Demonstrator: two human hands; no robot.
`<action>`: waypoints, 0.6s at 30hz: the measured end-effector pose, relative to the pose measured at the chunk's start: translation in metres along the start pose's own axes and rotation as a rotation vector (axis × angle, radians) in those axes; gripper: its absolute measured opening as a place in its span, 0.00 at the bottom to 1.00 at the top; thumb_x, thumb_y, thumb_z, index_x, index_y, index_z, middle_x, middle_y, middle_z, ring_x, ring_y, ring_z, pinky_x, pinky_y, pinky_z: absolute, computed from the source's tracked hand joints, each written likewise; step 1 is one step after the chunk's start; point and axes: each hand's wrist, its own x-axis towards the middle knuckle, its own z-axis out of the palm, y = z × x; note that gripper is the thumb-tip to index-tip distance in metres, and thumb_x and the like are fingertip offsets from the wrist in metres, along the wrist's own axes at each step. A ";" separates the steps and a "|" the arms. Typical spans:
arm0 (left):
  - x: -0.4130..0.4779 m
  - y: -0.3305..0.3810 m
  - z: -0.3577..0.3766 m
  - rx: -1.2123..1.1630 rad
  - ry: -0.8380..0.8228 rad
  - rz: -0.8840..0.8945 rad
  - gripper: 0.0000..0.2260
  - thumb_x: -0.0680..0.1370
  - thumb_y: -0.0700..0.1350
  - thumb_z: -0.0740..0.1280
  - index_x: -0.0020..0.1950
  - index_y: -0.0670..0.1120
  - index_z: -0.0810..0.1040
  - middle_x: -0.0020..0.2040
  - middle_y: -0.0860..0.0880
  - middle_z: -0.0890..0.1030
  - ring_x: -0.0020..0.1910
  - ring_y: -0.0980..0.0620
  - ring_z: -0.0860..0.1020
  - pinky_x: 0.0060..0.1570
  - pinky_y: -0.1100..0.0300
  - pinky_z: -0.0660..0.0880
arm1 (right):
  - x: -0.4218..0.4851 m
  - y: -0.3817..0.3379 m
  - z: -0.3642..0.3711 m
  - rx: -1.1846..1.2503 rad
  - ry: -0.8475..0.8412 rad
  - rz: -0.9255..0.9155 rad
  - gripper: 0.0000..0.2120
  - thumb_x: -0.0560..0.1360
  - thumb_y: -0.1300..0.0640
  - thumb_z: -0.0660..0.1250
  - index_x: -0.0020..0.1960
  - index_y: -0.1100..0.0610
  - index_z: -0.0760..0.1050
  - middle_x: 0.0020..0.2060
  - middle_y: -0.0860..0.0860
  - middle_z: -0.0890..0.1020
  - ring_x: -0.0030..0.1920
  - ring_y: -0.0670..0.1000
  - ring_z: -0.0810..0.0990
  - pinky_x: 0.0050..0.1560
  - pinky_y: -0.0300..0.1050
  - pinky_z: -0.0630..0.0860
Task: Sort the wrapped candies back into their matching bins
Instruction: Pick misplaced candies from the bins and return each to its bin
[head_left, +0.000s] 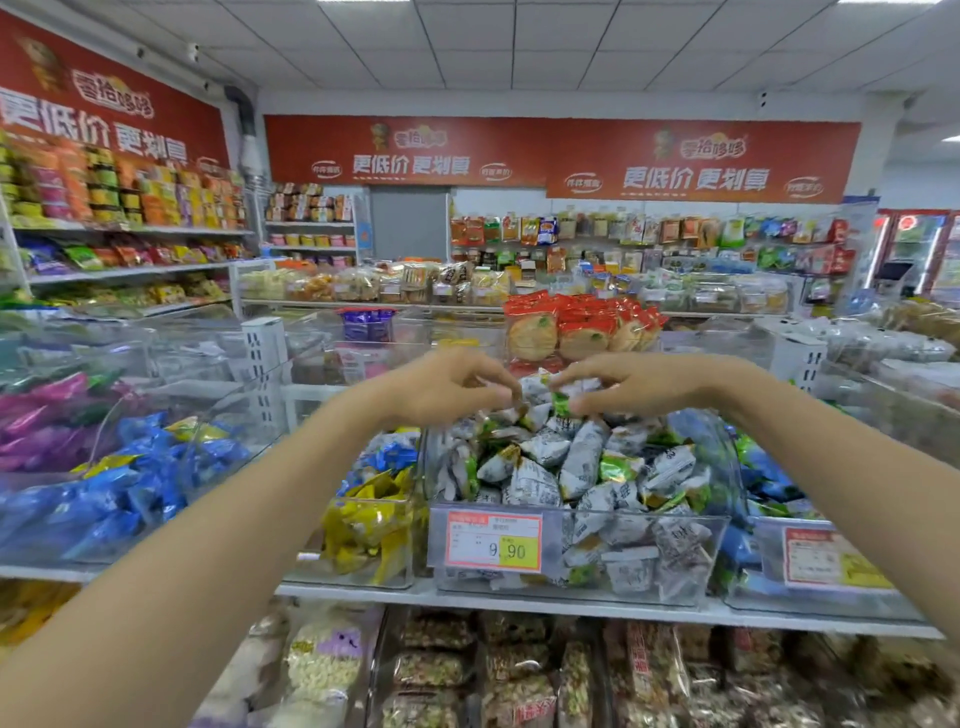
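Observation:
A clear plastic bin in front of me is heaped with grey-and-white wrapped candies, some with green ends. Both my hands reach over the top of that heap. My left hand has its fingers curled and pinches a grey-white candy at the fingertips. My right hand pinches a candy with a green wrapper end. The two hands nearly meet above the back of the bin.
To the left stands a bin of yellow candies, then a bin of blue ones and purple ones. A blue-candy bin sits at the right. Red cracker packs pile up behind. Bagged nuts fill the shelf below.

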 end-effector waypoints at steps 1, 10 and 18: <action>-0.006 -0.006 -0.007 -0.036 0.056 0.004 0.13 0.81 0.50 0.62 0.63 0.49 0.79 0.53 0.56 0.80 0.49 0.66 0.77 0.55 0.67 0.75 | 0.000 -0.007 0.000 0.001 0.071 -0.031 0.23 0.81 0.46 0.57 0.75 0.48 0.61 0.68 0.41 0.65 0.66 0.43 0.66 0.64 0.40 0.63; -0.073 -0.096 -0.064 0.103 0.206 -0.054 0.07 0.76 0.46 0.71 0.53 0.48 0.83 0.47 0.51 0.84 0.47 0.54 0.81 0.53 0.53 0.78 | 0.048 -0.126 -0.001 0.162 0.373 -0.286 0.10 0.78 0.52 0.66 0.58 0.53 0.79 0.46 0.46 0.83 0.39 0.35 0.79 0.38 0.27 0.72; -0.088 -0.158 -0.079 0.273 -0.064 0.098 0.08 0.74 0.44 0.73 0.53 0.47 0.84 0.48 0.49 0.85 0.41 0.57 0.78 0.46 0.62 0.75 | 0.164 -0.191 0.062 0.025 -0.052 -0.002 0.14 0.77 0.61 0.68 0.62 0.59 0.77 0.55 0.57 0.82 0.32 0.38 0.79 0.40 0.39 0.79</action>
